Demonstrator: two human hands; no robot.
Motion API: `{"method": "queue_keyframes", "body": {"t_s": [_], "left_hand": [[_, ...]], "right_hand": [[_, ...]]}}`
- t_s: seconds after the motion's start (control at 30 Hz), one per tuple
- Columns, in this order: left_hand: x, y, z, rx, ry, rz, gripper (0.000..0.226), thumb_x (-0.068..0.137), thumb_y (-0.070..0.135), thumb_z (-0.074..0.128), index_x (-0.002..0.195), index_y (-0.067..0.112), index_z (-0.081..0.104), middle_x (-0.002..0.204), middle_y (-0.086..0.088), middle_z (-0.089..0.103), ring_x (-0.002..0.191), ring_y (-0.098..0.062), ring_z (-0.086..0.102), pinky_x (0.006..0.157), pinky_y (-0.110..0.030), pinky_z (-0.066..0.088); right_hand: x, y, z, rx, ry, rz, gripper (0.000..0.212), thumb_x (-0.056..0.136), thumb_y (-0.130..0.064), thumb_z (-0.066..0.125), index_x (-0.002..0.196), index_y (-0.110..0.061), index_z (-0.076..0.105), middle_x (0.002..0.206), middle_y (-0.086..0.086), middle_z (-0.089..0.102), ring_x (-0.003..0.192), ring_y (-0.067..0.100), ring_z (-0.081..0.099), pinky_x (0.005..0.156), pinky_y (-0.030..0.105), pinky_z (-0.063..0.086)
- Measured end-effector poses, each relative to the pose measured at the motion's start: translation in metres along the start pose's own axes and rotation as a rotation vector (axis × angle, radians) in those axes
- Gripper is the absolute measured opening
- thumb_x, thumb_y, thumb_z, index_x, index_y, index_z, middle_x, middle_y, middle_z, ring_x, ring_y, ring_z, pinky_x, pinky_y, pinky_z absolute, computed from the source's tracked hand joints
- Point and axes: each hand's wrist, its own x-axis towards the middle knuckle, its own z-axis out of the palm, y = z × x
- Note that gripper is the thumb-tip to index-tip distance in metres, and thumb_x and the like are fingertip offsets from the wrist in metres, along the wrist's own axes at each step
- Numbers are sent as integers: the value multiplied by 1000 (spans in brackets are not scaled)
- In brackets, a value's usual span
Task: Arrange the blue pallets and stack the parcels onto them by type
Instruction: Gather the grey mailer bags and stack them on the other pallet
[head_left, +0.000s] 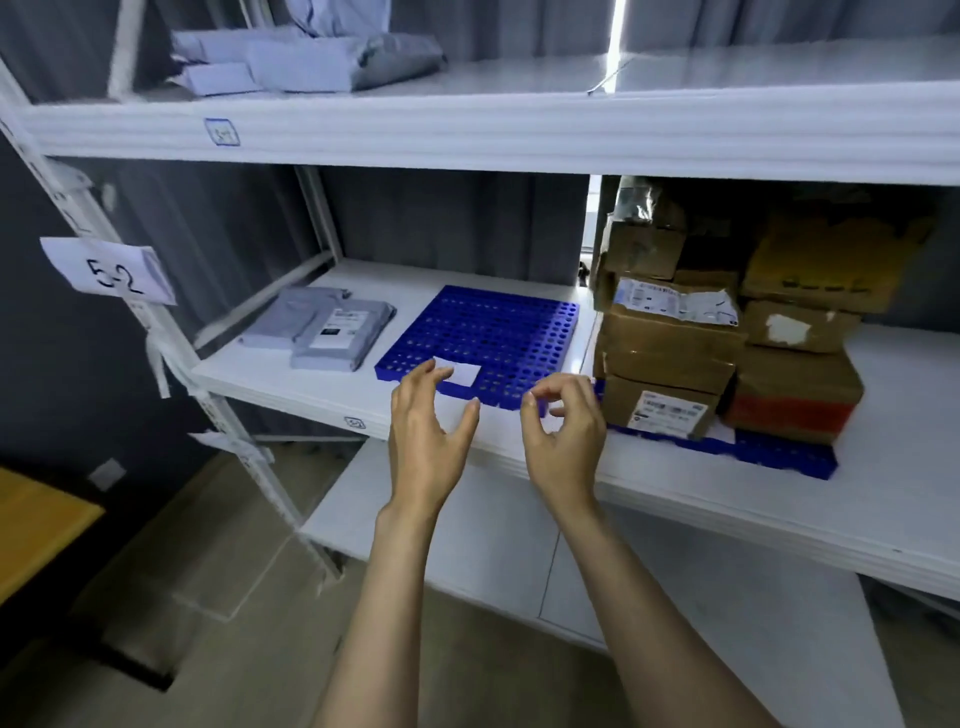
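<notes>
Your left hand (423, 441) and right hand (563, 441) hover at the near edge of the empty blue perforated plastic pallet (483, 332). It lies flat in the middle of the white middle shelf (291, 384), with a small white paper slip (460, 375) at its front. Both hands hold nothing: the left fingers are spread and relaxed, the right ones loosely curled around air.

To your right, the brown cardboard boxes (670, 338) are stacked on a second blue pallet (779, 453), so that type looks sorted. The grey plastic mailer bags (332, 330) lie on the bare shelf just left of the empty pallet, not on it. More grey mailers (311, 57) sit on the upper shelf.

By my judgement you are roughly halfway. The pallets are placed and the boxes are done, but the mailers have yet to go onto the empty pallet.
</notes>
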Motion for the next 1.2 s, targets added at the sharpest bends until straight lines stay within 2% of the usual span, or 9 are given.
{"method": "queue_keyframes", "body": {"t_s": [0.07, 0.17, 0.27, 0.53, 0.67, 0.8, 0.93, 1.03, 1.2], "left_hand": [[15, -17, -16, 0, 4, 20, 38, 87, 25, 67, 123, 15, 59, 135, 1, 51, 128, -11, 42, 99, -16, 32], [40, -42, -42, -15, 26, 57, 31, 87, 25, 69, 116, 17, 63, 130, 3, 53, 124, -7, 44, 95, -2, 28], [69, -67, -70, -42, 26, 86, 27, 86, 25, 70, 112, 17, 65, 130, 4, 54, 124, -7, 44, 96, -6, 31], [151, -74, -149, -69, 23, 381, 29, 85, 33, 58, 105, 15, 67, 122, 1, 60, 115, -13, 50, 90, -2, 29], [198, -53, -187, -95, 116, 563, 27, 85, 29, 62, 103, 11, 69, 116, -2, 62, 112, -18, 52, 95, -14, 37], [252, -26, -207, -116, 220, 652, 23, 82, 23, 67, 100, 9, 68, 112, -3, 64, 107, -23, 55, 88, -22, 42], [304, -4, -210, -59, 200, 562, 30, 81, 26, 63, 107, 11, 63, 115, -4, 60, 110, -26, 52, 83, -18, 32], [337, 4, -203, 39, 86, 395, 43, 84, 27, 64, 121, 11, 54, 126, -10, 52, 120, -30, 45, 92, -29, 34], [356, 3, -185, 110, -74, 234, 55, 86, 37, 60, 133, 14, 44, 132, -15, 50, 121, -36, 47, 95, -41, 39]], "right_hand": [[3, -5, 29, -6, -26, -21, 14, 84, -22, 56, 83, -9, 62, 90, 0, 59, 82, 10, 57, 67, 27, 53], [8, -19, 75, -14, -25, -57, 13, 84, -19, 56, 81, -8, 62, 88, 1, 60, 81, 13, 57, 66, 34, 53], [15, -41, 123, -5, -8, -88, 15, 84, -20, 56, 79, -8, 62, 87, 1, 61, 81, 15, 58, 67, 37, 53], [62, -128, 203, -25, 117, -313, 14, 83, -15, 59, 75, -4, 64, 87, 7, 62, 84, 20, 59, 71, 31, 50], [104, -178, 215, -38, 247, -435, 8, 80, -9, 62, 75, -2, 63, 85, 7, 62, 82, 22, 57, 68, 33, 48], [152, -217, 217, -157, 368, -497, 7, 78, -12, 61, 77, -6, 63, 84, 5, 63, 81, 24, 57, 69, 29, 44], [205, -231, 213, -417, 271, -300, 23, 81, -21, 59, 101, -12, 65, 107, 2, 64, 101, 25, 56, 77, 26, 38], [234, -232, 204, -623, 81, -57, 37, 87, -25, 58, 121, -12, 58, 124, 9, 60, 115, 31, 53, 86, 35, 44], [246, -220, 203, -772, -56, 89, 31, 88, -31, 55, 108, -8, 63, 114, 17, 64, 106, 39, 57, 77, 36, 44]]}}
